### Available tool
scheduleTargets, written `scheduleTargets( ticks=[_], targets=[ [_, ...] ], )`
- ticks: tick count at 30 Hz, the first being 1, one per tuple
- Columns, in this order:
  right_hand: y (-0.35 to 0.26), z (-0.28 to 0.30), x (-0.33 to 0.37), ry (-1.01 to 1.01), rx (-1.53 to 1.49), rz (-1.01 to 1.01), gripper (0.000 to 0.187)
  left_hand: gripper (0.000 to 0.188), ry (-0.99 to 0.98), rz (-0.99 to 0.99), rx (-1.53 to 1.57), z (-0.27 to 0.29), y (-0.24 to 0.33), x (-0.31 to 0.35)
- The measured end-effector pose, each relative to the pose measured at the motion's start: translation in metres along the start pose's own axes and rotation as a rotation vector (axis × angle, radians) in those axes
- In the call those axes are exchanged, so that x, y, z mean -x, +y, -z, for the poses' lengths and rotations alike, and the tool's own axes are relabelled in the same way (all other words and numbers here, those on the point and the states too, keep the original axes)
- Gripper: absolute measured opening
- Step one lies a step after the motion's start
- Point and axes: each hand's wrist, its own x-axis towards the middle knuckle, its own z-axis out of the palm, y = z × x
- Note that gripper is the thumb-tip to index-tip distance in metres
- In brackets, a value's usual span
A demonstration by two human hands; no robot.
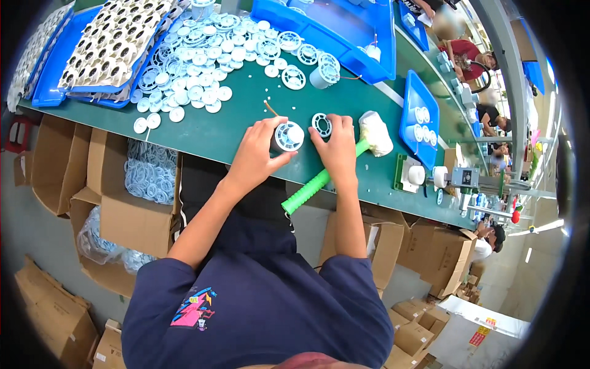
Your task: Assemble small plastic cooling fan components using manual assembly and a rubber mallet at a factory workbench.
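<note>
Two hands are working white plastic spools at the near edge of a green tabletop (246, 111).

The left hand (255, 157) is curling around a small white spool (289, 136), fingers closed on its rim, while the right hand (338, 150) is pressing a flat spoked disc (321, 125) down just beside it. Both parts are sitting close to the tabletop's near edge, so a slip could likely send the smooth, round spool rolling off toward the cardboard boxes (132, 209) below. The mallet (332, 169), with its ribbed green handle and pale rubbery head, is lying under the right wrist and could be nudged. A heap of glossy white discs (196, 67) is spreading behind, beside blue trays (344, 37).
</note>
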Motion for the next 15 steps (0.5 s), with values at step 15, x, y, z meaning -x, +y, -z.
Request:
scheduleTargets(
  ticks=[15],
  targets=[
    [-0.037, 0.04, -0.002, -0.331, -0.773, 0.052, 0.06, 0.065, -0.051, 0.026, 0.078, 0.004, -0.002, 0.001]
  ],
)
